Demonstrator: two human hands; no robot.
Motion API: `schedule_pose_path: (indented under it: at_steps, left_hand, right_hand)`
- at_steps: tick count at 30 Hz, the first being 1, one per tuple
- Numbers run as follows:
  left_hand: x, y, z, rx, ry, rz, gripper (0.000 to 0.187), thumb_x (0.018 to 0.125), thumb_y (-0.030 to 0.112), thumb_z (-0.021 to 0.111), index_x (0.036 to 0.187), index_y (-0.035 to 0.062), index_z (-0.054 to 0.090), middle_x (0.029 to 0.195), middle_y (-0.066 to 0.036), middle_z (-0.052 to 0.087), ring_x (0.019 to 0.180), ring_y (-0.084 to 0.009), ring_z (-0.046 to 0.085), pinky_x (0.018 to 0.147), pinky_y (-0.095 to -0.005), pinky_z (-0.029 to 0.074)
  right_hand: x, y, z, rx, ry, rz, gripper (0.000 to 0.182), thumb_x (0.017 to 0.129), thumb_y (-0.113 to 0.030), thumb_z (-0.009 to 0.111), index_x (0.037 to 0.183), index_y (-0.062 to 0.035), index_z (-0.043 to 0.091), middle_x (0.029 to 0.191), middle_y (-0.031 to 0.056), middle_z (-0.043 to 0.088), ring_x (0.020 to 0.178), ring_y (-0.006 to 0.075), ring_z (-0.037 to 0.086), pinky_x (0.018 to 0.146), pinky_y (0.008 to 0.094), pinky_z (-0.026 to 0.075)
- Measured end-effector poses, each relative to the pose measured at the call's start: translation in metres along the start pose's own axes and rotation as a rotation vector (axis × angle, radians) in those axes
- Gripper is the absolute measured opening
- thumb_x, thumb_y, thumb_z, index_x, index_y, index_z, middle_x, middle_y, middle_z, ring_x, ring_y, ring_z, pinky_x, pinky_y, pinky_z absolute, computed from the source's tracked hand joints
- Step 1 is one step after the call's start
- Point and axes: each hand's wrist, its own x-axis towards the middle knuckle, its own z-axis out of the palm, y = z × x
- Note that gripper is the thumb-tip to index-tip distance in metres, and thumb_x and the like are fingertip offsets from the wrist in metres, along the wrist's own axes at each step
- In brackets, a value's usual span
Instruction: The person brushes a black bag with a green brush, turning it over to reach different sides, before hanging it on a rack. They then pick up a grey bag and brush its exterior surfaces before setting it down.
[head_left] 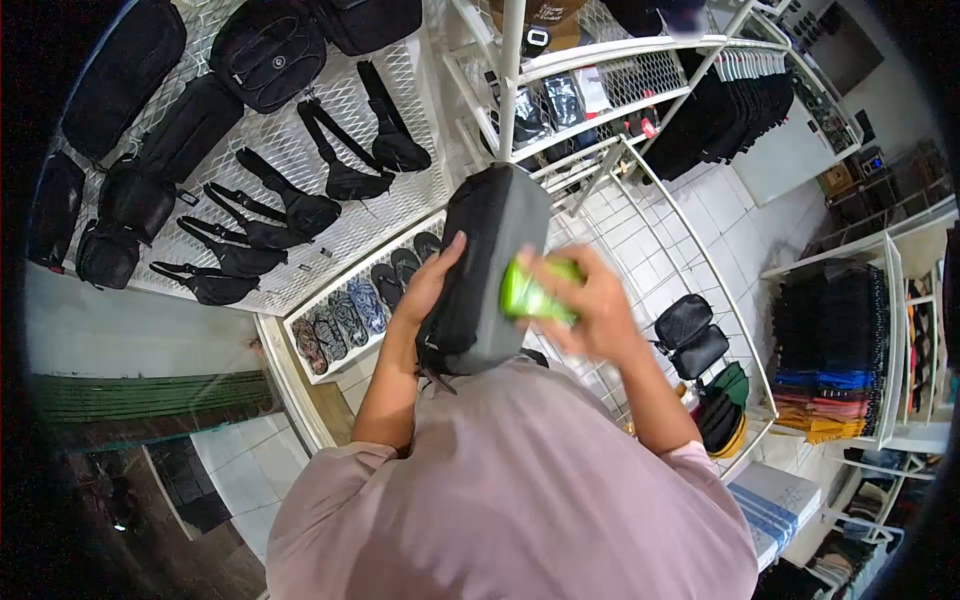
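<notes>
A black and grey bag (483, 262) hangs in front of my chest, below a white rack pole. My left hand (432, 282) grips its left edge, fingers wrapped around the side. My right hand (588, 310) holds a bright green object (527, 293) against the bag's grey front panel. The green object is blurred and partly covered by my fingers, so I cannot tell what it is. My pale pink shirt fills the lower middle of the view.
A white wire grid wall (330, 160) carries several black bags and sling pouches (268, 55). Sandals (350, 310) line a shelf below it. A white wire rack (640, 170) stands ahead, with small black pouches (690, 335), caps and folded clothes (830, 350) to the right.
</notes>
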Motion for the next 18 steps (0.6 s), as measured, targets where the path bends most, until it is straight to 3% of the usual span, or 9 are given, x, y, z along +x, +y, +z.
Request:
schedule_pose_path:
  at_steps: [1, 3, 4, 7, 10, 13, 15, 17, 18]
  left_hand:
    - [-0.023, 0.028, 0.032, 0.083, -0.026, -0.096, 0.052, 0.105, 0.041, 0.059, 0.135, -0.0022, 0.061, 0.122, -0.009, 0.07, 0.099, -0.0144, 0.07, 0.088, -0.0287, 0.058]
    - [-0.03, 0.027, 0.054, 0.02, -0.018, 0.01, 0.05, 0.105, 0.041, 0.06, 0.131, -0.001, 0.064, 0.115, -0.007, 0.072, 0.095, -0.0127, 0.071, 0.087, -0.0277, 0.057]
    - [-0.024, 0.021, 0.045, 0.016, -0.006, -0.011, 0.05, 0.105, 0.042, 0.06, 0.13, -0.001, 0.065, 0.114, -0.007, 0.073, 0.094, -0.0124, 0.071, 0.086, -0.0275, 0.058]
    - [-0.024, 0.019, 0.033, -0.079, -0.063, -0.013, 0.052, 0.104, 0.044, 0.061, 0.129, -0.0013, 0.066, 0.113, -0.008, 0.073, 0.091, -0.0123, 0.072, 0.082, -0.0261, 0.058]
    - [-0.017, 0.008, 0.017, -0.074, -0.038, -0.047, 0.052, 0.104, 0.044, 0.06, 0.128, -0.0019, 0.066, 0.11, -0.008, 0.074, 0.087, -0.0134, 0.073, 0.08, -0.0252, 0.059]
    - [-0.029, 0.018, 0.04, 0.089, 0.01, -0.036, 0.054, 0.104, 0.046, 0.059, 0.127, -0.0017, 0.067, 0.11, -0.007, 0.074, 0.091, -0.0105, 0.071, 0.083, -0.0249, 0.057]
    - [-0.027, 0.019, 0.037, 0.212, 0.024, -0.125, 0.053, 0.106, 0.042, 0.056, 0.136, -0.0015, 0.06, 0.119, -0.008, 0.071, 0.098, -0.0128, 0.071, 0.089, -0.0277, 0.057]
    - [-0.025, 0.01, 0.025, -0.065, -0.148, -0.099, 0.044, 0.111, 0.032, 0.048, 0.142, 0.0027, 0.056, 0.129, -0.008, 0.067, 0.112, -0.0151, 0.067, 0.097, -0.0314, 0.055]
    - [-0.027, 0.005, 0.022, -0.086, -0.153, -0.103, 0.044, 0.111, 0.032, 0.047, 0.144, 0.0035, 0.055, 0.129, -0.008, 0.067, 0.112, -0.0148, 0.067, 0.097, -0.0311, 0.055]
  right_hand:
    - [0.008, 0.009, -0.002, -0.05, 0.083, 0.206, 0.067, 0.075, -0.031, 0.087, 0.138, -0.0189, 0.067, 0.105, 0.0174, 0.065, 0.092, 0.0347, 0.065, 0.079, 0.0415, 0.054]
    - [0.012, 0.028, -0.002, -0.071, 0.179, 0.219, 0.067, 0.076, -0.03, 0.086, 0.138, -0.0171, 0.066, 0.104, 0.0179, 0.065, 0.09, 0.0352, 0.065, 0.078, 0.0413, 0.054]
    - [0.011, 0.003, -0.006, -0.091, 0.112, 0.215, 0.064, 0.076, -0.029, 0.086, 0.136, -0.0171, 0.068, 0.106, 0.0176, 0.066, 0.091, 0.0348, 0.066, 0.079, 0.0416, 0.055]
    - [-0.007, -0.035, -0.001, 0.126, -0.172, -0.132, 0.068, 0.073, -0.032, 0.087, 0.136, -0.0184, 0.068, 0.113, 0.018, 0.066, 0.096, 0.035, 0.067, 0.081, 0.0415, 0.056]
    - [-0.004, -0.016, -0.006, 0.09, -0.193, -0.092, 0.066, 0.074, -0.033, 0.086, 0.135, -0.0171, 0.068, 0.113, 0.0185, 0.066, 0.096, 0.0355, 0.067, 0.081, 0.0408, 0.056]
    - [0.014, 0.017, 0.002, 0.005, 0.203, 0.276, 0.068, 0.075, -0.033, 0.086, 0.137, -0.0139, 0.067, 0.106, 0.019, 0.065, 0.092, 0.0349, 0.066, 0.08, 0.0394, 0.055]
    - [0.01, -0.003, -0.005, -0.043, 0.115, 0.172, 0.067, 0.075, -0.033, 0.087, 0.137, -0.0147, 0.068, 0.103, 0.0174, 0.064, 0.09, 0.0319, 0.065, 0.079, 0.0389, 0.054]
    - [0.003, -0.024, 0.001, 0.052, -0.013, -0.126, 0.068, 0.074, -0.034, 0.087, 0.137, -0.0174, 0.068, 0.101, 0.0158, 0.064, 0.09, 0.0309, 0.065, 0.079, 0.0393, 0.053]
    - [0.001, -0.035, -0.005, 0.016, -0.119, -0.18, 0.069, 0.073, -0.033, 0.088, 0.137, -0.0198, 0.068, 0.103, 0.0142, 0.065, 0.091, 0.0308, 0.063, 0.082, 0.0395, 0.052]
